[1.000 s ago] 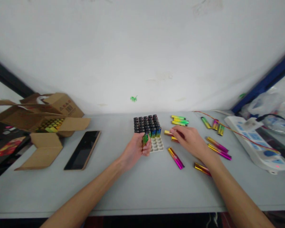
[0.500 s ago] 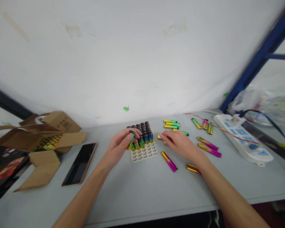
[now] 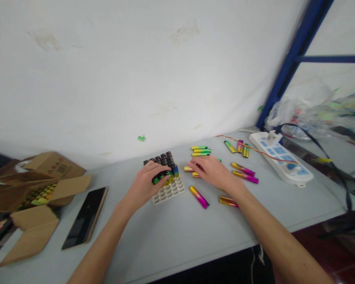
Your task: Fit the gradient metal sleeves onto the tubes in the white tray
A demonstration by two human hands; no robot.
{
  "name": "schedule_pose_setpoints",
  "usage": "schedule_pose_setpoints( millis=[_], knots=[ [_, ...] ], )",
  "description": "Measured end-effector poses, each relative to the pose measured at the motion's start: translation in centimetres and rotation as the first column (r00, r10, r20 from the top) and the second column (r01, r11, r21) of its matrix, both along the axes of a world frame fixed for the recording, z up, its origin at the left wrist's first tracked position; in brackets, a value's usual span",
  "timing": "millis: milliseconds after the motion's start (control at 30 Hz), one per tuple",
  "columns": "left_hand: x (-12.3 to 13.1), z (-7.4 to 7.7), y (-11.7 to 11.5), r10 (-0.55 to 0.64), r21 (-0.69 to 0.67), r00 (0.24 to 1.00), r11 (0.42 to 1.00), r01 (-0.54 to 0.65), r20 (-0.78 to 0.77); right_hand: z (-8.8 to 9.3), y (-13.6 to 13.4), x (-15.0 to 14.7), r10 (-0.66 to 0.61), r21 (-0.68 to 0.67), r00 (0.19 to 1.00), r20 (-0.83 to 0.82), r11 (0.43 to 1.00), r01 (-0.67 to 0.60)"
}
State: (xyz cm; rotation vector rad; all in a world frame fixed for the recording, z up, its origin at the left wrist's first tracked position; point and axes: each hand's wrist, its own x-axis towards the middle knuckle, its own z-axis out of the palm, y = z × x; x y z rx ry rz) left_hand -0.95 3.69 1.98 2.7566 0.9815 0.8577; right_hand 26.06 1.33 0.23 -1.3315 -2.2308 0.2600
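Fingers (image 3: 163, 170) of the left hand (image 3: 144, 185) are curling around a green stick (image 3: 157, 180) over the tray (image 3: 171, 192) on the counter (image 3: 177, 232). The stick's long axis is lying almost level, pointing left to right. Other sticks (image 3: 165, 158) are standing upright in the tray. The right hand (image 3: 213, 173) is lying palm down, fingers resting on a yellow stick (image 3: 188, 169) lying crosswise; whether they are gripping it I cannot tell.

Left hand (image 3: 144, 183) on slotted tray (image 3: 168, 192); right hand (image 3: 211, 173) over loose sticks (image 3: 188, 169).
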Motion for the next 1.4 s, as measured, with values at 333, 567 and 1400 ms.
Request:
schedule_pose_setpoints(
  millis=[333, 567, 1400],
  knots=[
    [0.6, -1.2, -0.6, 0.034, 0.086, 0.999, 0.996, -0.034, -0.006, -0.2, 0.3, 0.5, -0.035, 0.001, 0.999, 0.028, 0.999, 0.035],
    [0.5, -2.5, -1.0, 0.128, 0.279, 0.990, 0.954, -0.110, -0.050, -0.5, 1.0, 2.7, -0.186, 0.034, 0.982, -0.029, 0.982, 0.187],
    [-1.8, -2.7, -2.9, 0.105, 0.282, 0.943, 0.939, -0.199, 0.316, 1.5, -2.7, 11.4, -0.610, 0.160, 0.697, -0.377, 0.699, 0.697]
  ],
)
